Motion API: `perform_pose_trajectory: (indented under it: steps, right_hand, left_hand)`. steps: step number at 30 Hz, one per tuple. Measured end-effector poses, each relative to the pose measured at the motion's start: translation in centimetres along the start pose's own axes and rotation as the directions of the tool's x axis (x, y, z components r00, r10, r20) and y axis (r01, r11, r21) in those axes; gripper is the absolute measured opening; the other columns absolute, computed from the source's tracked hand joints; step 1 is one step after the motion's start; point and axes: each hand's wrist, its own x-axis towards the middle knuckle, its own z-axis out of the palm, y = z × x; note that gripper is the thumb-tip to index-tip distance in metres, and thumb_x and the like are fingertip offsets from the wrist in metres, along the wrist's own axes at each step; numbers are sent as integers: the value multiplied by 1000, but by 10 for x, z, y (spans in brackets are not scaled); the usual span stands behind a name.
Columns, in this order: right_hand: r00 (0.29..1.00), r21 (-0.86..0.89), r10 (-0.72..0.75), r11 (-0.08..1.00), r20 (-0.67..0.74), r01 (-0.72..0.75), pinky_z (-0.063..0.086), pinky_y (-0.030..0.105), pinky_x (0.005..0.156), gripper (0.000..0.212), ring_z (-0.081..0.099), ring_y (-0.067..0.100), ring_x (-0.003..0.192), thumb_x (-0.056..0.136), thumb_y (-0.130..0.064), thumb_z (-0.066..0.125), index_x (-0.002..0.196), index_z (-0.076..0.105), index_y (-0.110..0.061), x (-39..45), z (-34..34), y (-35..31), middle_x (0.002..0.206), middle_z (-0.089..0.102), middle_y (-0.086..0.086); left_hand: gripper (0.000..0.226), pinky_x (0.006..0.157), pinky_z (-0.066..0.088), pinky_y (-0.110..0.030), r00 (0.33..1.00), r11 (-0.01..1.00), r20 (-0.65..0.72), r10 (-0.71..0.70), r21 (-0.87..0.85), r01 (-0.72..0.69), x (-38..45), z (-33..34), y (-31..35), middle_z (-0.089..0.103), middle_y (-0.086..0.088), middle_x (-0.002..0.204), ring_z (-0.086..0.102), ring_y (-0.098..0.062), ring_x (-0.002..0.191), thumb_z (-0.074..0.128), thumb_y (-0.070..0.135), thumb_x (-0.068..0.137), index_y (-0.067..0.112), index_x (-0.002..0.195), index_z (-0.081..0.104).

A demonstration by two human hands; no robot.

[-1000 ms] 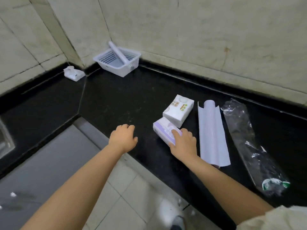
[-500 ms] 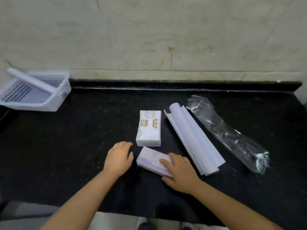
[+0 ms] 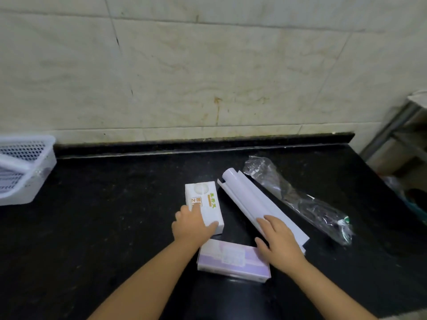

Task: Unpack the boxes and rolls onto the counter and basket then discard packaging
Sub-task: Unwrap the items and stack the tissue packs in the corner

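Observation:
A white box [image 3: 209, 199] with orange and green print lies on the black counter [image 3: 111, 218]. My left hand [image 3: 191, 226] rests on its near end, fingers wrapped over the box. A purple box [image 3: 233, 259] lies flat just in front of it. My right hand [image 3: 280, 243] lies with spread fingers on the near end of a pale roll [image 3: 251, 204] of sheet that runs diagonally. Beyond the roll lies an empty clear plastic wrapper [image 3: 298, 197]. A white mesh basket [image 3: 25, 167] stands at the far left against the wall.
The tiled wall [image 3: 208, 77] backs the counter. At the right end, past the counter's edge, stands a metal rack [image 3: 399, 135] with a dark object below it. The counter's near edge runs under my forearms.
My left hand moved from the counter beside the purple box onto the white box. My right hand left the purple box and went to the roll. The view shifted right.

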Motion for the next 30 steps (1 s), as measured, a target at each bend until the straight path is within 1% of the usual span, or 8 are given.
perform_pose_trajectory:
  steps: [5, 8, 11, 17, 20, 23, 26, 30]
  right_hand:
    - [998, -106, 62, 992, 6, -61, 22, 33, 113, 53, 23, 20, 137, 91, -34, 41, 139, 25, -16, 34, -8, -5, 149, 26, 8]
    - [995, -86, 102, 991, -2, -102, 19, 37, 114, 54, 21, 23, 139, 91, -32, 42, 139, 27, -15, 47, -4, -5, 149, 25, 10]
    - [993, -95, 114, 989, 17, -112, 21, 39, 112, 53, 22, 25, 137, 90, -32, 43, 138, 28, -15, 52, -1, -1, 148, 27, 11]
    - [999, -84, 40, 996, 18, -39, 26, 35, 108, 52, 30, 26, 132, 89, -29, 45, 136, 33, -13, 74, -9, -11, 143, 33, 13]
    - [999, -74, -45, 996, 29, 47, 31, 37, 104, 50, 35, 28, 128, 88, -29, 47, 134, 36, -12, 98, -13, -37, 140, 38, 13]
    - [979, -76, -179, 980, 97, 186, 25, 39, 112, 57, 24, 28, 138, 90, -36, 46, 139, 27, -15, 124, -10, -82, 149, 28, 14]
    - [927, -102, -326, 932, 184, 348, 16, 43, 117, 63, 12, 27, 143, 90, -46, 41, 143, 18, -20, 144, -2, -148, 154, 17, 12]
    - [826, -100, -510, 833, 240, 544, 15, 45, 117, 64, 10, 28, 143, 91, -47, 40, 143, 15, -20, 142, 16, -244, 155, 17, 11]
  left_hand:
    - [88, 103, 38, -41, 985, 986, 39, -166, 33, 165, 30, 12, 34, 25, -26, 144, 38, -34, 125, 61, 58, 77, 21, 143, 17]
    - [95, 101, 38, -43, 968, 968, 24, -249, -2, 249, 48, 18, 42, 24, -24, 141, 36, -34, 123, 65, 55, 73, 26, 144, 10]
    - [90, 97, 39, -44, 964, 963, -4, -266, -38, 266, 57, 20, 39, 30, -19, 132, 37, -33, 118, 68, 49, 71, 28, 141, 15]
    - [81, 96, 38, -43, 966, 966, -89, -244, -107, 234, 57, 5, 12, 36, -18, 128, 38, -33, 115, 69, 45, 70, 24, 135, 25]
    - [81, 95, 39, -43, 949, 959, -169, -267, -144, 244, 49, -13, -18, 39, -17, 126, 39, -33, 114, 69, 47, 70, 24, 135, 26]
    - [82, 95, 39, -41, 913, 957, -291, -287, -128, 260, 33, -34, -60, 40, -13, 124, 40, -30, 112, 69, 46, 69, 26, 137, 26]
    - [83, 95, 38, -38, 855, 936, -385, -348, -97, 337, 9, -55, -112, 39, -9, 124, 40, -29, 113, 66, 49, 69, 29, 139, 25]
    - [82, 98, 36, -38, 782, 878, -412, -469, -124, 462, -38, -76, -188, 36, -8, 126, 37, -27, 114, 64, 50, 70, 30, 138, 23]
